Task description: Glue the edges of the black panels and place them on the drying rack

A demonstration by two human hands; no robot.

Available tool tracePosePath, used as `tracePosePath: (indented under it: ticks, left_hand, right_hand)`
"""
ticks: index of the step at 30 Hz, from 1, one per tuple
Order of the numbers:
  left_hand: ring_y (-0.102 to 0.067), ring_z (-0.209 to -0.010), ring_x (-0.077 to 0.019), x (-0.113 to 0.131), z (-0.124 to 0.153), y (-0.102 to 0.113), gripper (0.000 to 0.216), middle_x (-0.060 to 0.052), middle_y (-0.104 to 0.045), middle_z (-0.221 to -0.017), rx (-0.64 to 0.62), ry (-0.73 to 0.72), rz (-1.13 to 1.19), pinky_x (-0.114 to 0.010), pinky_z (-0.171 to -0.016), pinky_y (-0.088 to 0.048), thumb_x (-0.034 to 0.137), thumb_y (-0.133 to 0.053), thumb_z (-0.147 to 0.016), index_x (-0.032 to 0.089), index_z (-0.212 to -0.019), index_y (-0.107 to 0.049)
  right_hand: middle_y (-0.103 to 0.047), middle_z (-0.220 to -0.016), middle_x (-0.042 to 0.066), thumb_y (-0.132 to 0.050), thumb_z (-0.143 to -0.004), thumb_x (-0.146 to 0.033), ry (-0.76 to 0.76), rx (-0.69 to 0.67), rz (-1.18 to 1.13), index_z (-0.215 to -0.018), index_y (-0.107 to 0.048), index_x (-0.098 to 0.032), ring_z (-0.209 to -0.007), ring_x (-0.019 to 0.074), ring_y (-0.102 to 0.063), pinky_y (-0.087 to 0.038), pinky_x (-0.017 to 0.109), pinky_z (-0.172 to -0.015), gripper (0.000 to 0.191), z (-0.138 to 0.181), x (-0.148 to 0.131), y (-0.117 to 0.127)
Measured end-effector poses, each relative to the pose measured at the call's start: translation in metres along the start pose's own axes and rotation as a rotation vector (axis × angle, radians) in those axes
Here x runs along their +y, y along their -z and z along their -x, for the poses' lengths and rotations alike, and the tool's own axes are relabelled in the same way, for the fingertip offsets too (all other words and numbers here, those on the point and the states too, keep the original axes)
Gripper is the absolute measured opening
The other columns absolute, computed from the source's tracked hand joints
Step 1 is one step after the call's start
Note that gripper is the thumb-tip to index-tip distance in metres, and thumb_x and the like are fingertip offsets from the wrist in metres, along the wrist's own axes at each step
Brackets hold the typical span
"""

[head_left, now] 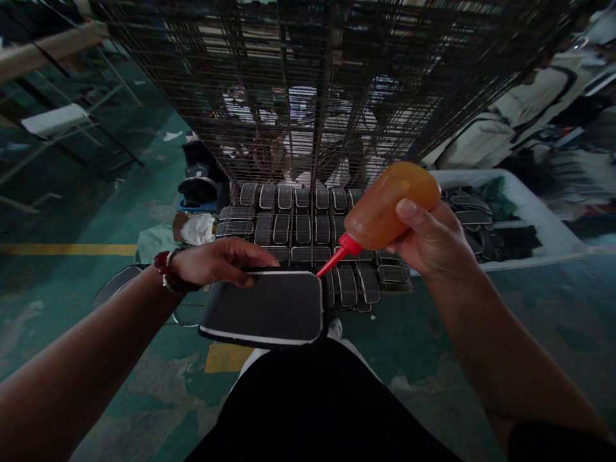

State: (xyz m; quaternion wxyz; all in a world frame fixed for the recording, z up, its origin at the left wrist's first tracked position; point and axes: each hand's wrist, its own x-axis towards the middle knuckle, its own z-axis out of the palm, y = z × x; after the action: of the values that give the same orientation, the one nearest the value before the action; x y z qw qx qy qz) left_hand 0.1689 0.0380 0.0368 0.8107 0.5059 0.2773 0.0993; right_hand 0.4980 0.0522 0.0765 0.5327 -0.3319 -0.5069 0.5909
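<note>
Low in the middle of the head view is a dark, flat panel [269, 307] with rounded corners and a pale line running around its edge. My left hand [226, 262] grips its upper left edge, thumb on the face and fingers behind. An orange squeeze bottle [385, 205] with a red nozzle is tilted downward in my right hand [428, 234]. Its tip touches, or nearly touches, the panel's upper right corner. The palm side of the right hand's grip is partly hidden by the bottle.
Ahead stands a tall wire rack [312, 77], with several similar panels [303, 228] laid out on its lowest shelf. A white bin [543, 224] at right holds more dark pieces. A white-topped stool [55, 120] is at far left, and cloth bundles [486, 141] lie at upper right.
</note>
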Motion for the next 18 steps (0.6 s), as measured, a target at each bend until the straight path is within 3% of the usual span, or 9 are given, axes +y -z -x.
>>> tracePosePath:
  ticks: [12,18]
  left_hand:
    - [-0.076,-0.085,-0.0221,-0.005,0.001,0.000,0.038,-0.008,-0.079,-0.103,0.012,-0.031,0.060,-0.027,-0.076,-0.060,0.011,-0.073,-0.078,0.021,-0.115,-0.077]
    - [-0.075,-0.089,-0.0214,-0.012,0.004,-0.001,0.040,-0.007,-0.079,-0.105,0.062,-0.069,0.133,-0.027,-0.081,-0.059,0.005,-0.073,-0.075,0.020,-0.113,-0.077]
  right_hand:
    - [-0.061,-0.080,0.001,-0.081,-0.073,-0.046,-0.056,0.023,0.054,-0.097,-0.060,-0.022,-0.056,0.0132,-0.054,-0.036,0.021,-0.033,0.040,0.005,0.000,-0.005]
    - [-0.059,-0.080,0.001,-0.083,-0.069,-0.045,-0.064,0.106,0.031,-0.096,-0.059,-0.021,-0.058,0.0144,-0.054,-0.036,0.022,-0.033,0.044,0.010,0.001,-0.006]
